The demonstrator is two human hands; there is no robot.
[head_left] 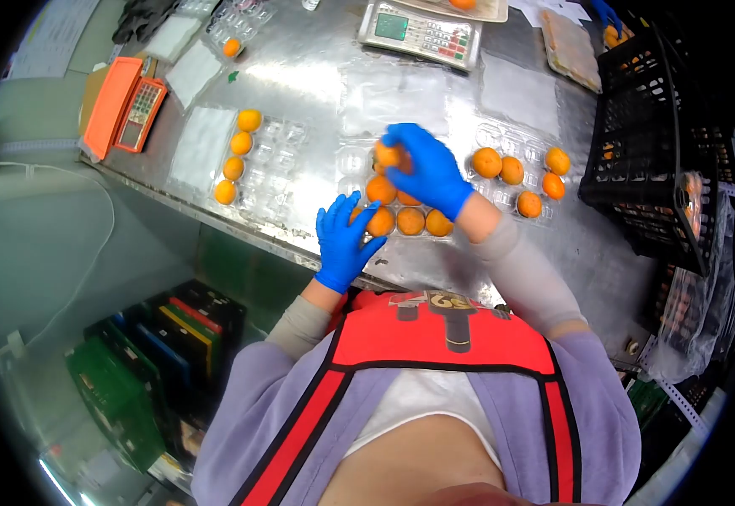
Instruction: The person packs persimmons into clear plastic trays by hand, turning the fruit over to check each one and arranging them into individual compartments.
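Occupying the near rows of the transparent middle tray (350, 160): round orange fruits (410, 222), skins faintly shiny. Right hand (428, 173), blue-gloved: fingers closed about one held fruit (387, 154), partly covered; whether raised or seated, cannot tell. Left hand (345, 240), blue-gloved: fingers spread at the tray's near-left corner, partly hiding a fruit; contact unclear. Metal table (321, 160): a strip separates middle tray from left tray (279, 173); near edge just beside both. Black crate (616, 156): right-hand bound, contents mostly hidden.
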